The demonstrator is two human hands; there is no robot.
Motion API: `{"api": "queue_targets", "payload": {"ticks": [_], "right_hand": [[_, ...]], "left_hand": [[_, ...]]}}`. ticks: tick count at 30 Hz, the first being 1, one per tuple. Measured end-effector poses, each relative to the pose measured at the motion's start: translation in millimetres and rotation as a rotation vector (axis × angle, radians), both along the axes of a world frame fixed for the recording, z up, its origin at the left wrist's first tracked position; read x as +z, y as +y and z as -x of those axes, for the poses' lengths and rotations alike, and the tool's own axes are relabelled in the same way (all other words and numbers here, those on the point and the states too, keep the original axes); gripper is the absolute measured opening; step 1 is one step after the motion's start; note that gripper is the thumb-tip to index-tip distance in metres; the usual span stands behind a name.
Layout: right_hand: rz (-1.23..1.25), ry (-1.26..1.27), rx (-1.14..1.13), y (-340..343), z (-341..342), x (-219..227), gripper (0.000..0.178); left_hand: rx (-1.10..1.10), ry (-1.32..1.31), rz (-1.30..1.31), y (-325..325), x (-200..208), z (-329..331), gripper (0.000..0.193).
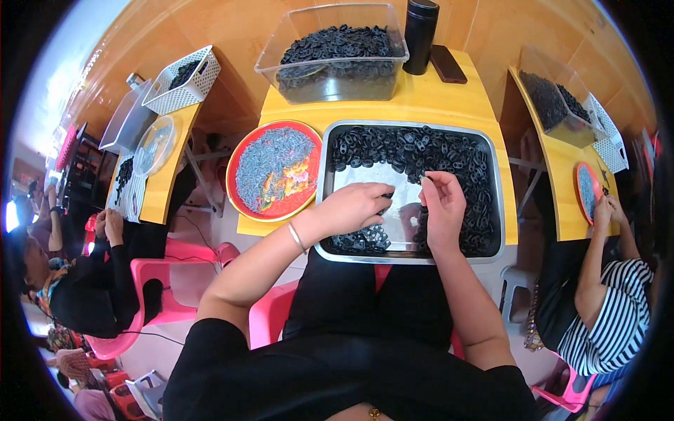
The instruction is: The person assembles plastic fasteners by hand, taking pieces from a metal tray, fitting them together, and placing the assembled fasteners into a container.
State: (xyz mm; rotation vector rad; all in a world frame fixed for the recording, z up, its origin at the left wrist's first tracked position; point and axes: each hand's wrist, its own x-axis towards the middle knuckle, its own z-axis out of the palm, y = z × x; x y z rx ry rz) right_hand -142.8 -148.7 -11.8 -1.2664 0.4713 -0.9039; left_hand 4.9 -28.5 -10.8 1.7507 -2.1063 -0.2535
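Note:
A steel tray (411, 259) lies in front of me, with small black oval plastic pieces (463, 168) heaped along its back and right side. My left hand (354, 208) is over the tray's left part, its fingers curled round black plastic pieces at the fingertips. Thumb and forefinger of my right hand (444, 207) pinch together above the tray's middle; what they hold is too small to make out. Below my left hand, a small group of pieces with shiny metal bits (368, 238) sits in the tray's near left corner. Bare metal shows between the hands.
Left of the tray stands a red round dish (235, 175) of small silvery metal pins (270, 158). A clear bin (333, 88) of black pieces, a black flask (421, 38) and a dark phone-like case (448, 64) are behind. People work at yellow tables (165, 186) on both sides.

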Motion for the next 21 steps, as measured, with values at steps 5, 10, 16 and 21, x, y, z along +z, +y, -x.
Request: {"api": "queue_targets", "payload": {"ticks": [5, 10, 16, 21], "right_hand": [[-0.019, 0.005, 0.011, 0.1, 0.0, 0.1, 0.01], [0.003, 0.047, 0.07, 1.2, 2.0, -3.3, 0.01], [0.386, 0.377, 0.377, 8.6, -1.3, -14.2, 0.01], [0.751, 0.389, 0.524, 11.8, -2.6, -13.8, 0.009]], "left_hand": [[0.004, -0.014, -0.012, 19.2, 4.1, -0.1, 0.017], [0.101, 0.172, -0.042, 22.6, 5.5, 1.6, 0.013], [0.315, 0.23, 0.058, 25.5, 2.0, -1.2, 0.011], [0.532, 1.121, 0.1, 32.8, -2.7, -0.8, 0.015]]}}
